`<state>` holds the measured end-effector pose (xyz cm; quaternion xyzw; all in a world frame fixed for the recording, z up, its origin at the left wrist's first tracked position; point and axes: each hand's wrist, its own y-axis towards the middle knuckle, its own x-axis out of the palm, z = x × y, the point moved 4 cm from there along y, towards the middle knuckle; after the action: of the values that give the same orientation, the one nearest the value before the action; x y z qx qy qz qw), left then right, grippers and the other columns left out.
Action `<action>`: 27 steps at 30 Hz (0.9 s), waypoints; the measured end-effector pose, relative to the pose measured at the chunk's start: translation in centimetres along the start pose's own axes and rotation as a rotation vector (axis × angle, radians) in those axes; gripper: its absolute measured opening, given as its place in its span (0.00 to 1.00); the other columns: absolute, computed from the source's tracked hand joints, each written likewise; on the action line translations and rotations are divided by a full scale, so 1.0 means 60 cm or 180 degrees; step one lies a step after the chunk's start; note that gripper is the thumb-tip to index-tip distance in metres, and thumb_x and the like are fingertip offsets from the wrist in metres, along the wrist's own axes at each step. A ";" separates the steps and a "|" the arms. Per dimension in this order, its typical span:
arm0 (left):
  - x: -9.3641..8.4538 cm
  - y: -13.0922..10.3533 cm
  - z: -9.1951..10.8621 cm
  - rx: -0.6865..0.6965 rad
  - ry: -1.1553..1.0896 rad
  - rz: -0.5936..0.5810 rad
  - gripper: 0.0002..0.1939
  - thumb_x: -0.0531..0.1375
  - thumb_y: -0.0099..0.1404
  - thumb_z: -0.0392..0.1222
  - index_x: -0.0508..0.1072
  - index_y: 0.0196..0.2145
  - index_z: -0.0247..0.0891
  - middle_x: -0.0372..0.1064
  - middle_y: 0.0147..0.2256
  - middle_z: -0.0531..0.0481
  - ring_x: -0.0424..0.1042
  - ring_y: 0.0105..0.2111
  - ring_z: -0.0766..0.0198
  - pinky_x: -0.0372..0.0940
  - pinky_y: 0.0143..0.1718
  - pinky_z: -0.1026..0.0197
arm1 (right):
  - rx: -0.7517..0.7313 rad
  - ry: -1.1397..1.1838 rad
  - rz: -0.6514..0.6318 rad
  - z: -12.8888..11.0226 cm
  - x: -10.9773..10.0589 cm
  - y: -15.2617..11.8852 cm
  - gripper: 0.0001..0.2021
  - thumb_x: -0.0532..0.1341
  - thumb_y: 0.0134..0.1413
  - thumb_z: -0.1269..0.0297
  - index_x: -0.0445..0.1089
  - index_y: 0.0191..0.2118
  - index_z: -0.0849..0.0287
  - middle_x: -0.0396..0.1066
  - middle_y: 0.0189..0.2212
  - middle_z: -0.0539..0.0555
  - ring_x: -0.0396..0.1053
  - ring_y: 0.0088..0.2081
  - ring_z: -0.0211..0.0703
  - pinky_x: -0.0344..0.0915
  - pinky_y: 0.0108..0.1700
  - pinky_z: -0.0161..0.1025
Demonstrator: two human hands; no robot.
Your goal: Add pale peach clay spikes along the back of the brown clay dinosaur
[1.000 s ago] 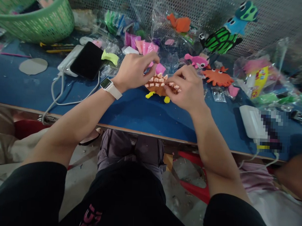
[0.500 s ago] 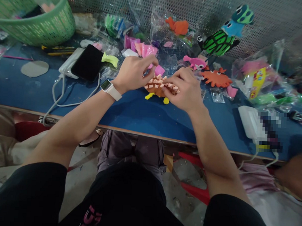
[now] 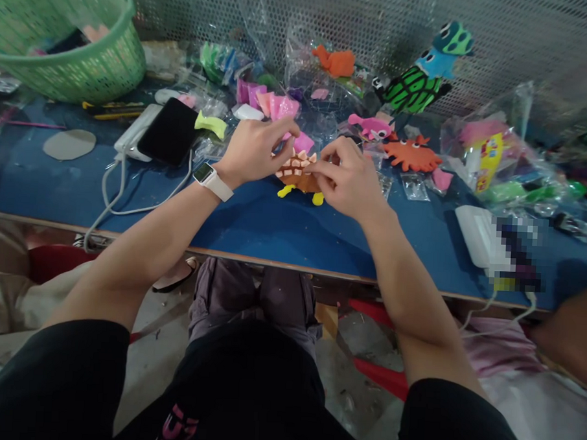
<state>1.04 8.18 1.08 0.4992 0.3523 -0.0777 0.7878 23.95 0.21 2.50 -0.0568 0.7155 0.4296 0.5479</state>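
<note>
Between my hands on the blue table stands a brown clay animal figure (image 3: 298,181) with yellow feet and rows of small pale peach pieces across its rounded back. My left hand (image 3: 260,147), a watch on its wrist, is held just above the figure's left side. Its thumb and forefinger are curled together in a pinch; what is in them is too small to tell. At the figure's right side, my right hand (image 3: 351,177) has thumb and fingertips pinched against the back, and they hide whatever they hold. Pink clay (image 3: 304,142) lies right behind the figure.
A green basket (image 3: 100,65), a black phone (image 3: 169,131) and a white cable lie to the left. Behind are clay packets and an orange clay figure (image 3: 337,61). To the right are an orange clay crab (image 3: 413,154), a stacked turtle figure (image 3: 416,89) and a white power bank (image 3: 480,238).
The whole view has shifted slightly. My right hand's fingers have drawn a little closer to my left hand over the figure's back. My left hand keeps its pinch.
</note>
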 end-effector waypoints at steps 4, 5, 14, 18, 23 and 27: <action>-0.010 0.004 0.015 0.0002 0.0099 0.0102 0.15 0.55 0.80 0.49 0.81 0.50 0.50 0.67 0.22 0.55 0.57 0.23 0.65 0.53 0.30 0.54 | -0.0030 -0.0107 -0.0042 -0.004 0.001 0.003 0.18 0.54 0.79 0.66 0.84 0.52 0.48 0.77 0.50 0.60 0.77 0.51 0.59 0.80 0.47 0.59; -0.014 0.005 0.021 -0.0027 0.0143 0.0103 0.15 0.54 0.79 0.48 0.82 0.50 0.49 0.67 0.22 0.55 0.57 0.23 0.64 0.54 0.30 0.54 | -0.0037 -0.0099 -0.0038 -0.004 0.002 0.003 0.18 0.54 0.79 0.66 0.84 0.52 0.48 0.76 0.49 0.60 0.77 0.51 0.58 0.80 0.48 0.59; -0.035 0.008 0.059 -0.0409 -0.0594 0.0049 0.17 0.53 0.78 0.47 0.81 0.53 0.48 0.64 0.24 0.52 0.63 0.24 0.58 0.59 0.32 0.51 | -0.0042 0.0297 0.0267 -0.004 0.007 0.001 0.18 0.58 0.72 0.68 0.82 0.57 0.49 0.78 0.49 0.61 0.78 0.53 0.61 0.81 0.54 0.65; -0.015 0.015 0.071 -0.0937 -0.1790 0.0110 0.27 0.43 0.80 0.48 0.68 0.69 0.47 0.60 0.27 0.52 0.57 0.25 0.56 0.63 0.31 0.52 | 0.0145 0.0232 0.0850 -0.016 0.002 0.004 0.18 0.63 0.72 0.57 0.79 0.63 0.47 0.79 0.52 0.62 0.78 0.56 0.65 0.80 0.58 0.69; 0.016 0.021 0.104 -0.0729 -0.1986 -0.0107 0.31 0.39 0.83 0.53 0.61 0.75 0.49 0.68 0.39 0.45 0.68 0.32 0.56 0.72 0.36 0.53 | -0.0021 -0.0043 0.1242 -0.051 0.012 0.009 0.22 0.65 0.72 0.57 0.75 0.67 0.46 0.78 0.65 0.64 0.76 0.67 0.68 0.75 0.68 0.73; 0.034 0.007 0.113 -0.0940 -0.2588 -0.0121 0.29 0.39 0.82 0.49 0.56 0.75 0.51 0.73 0.47 0.43 0.76 0.38 0.56 0.74 0.37 0.55 | 0.0062 -0.0209 0.1262 -0.056 0.018 0.010 0.22 0.62 0.70 0.66 0.77 0.65 0.45 0.77 0.68 0.60 0.73 0.72 0.65 0.72 0.71 0.71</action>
<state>5.97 3.16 1.83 0.3034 0.0299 -0.2314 0.9239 20.69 -1.26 2.03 0.1046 0.6986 0.5238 0.4762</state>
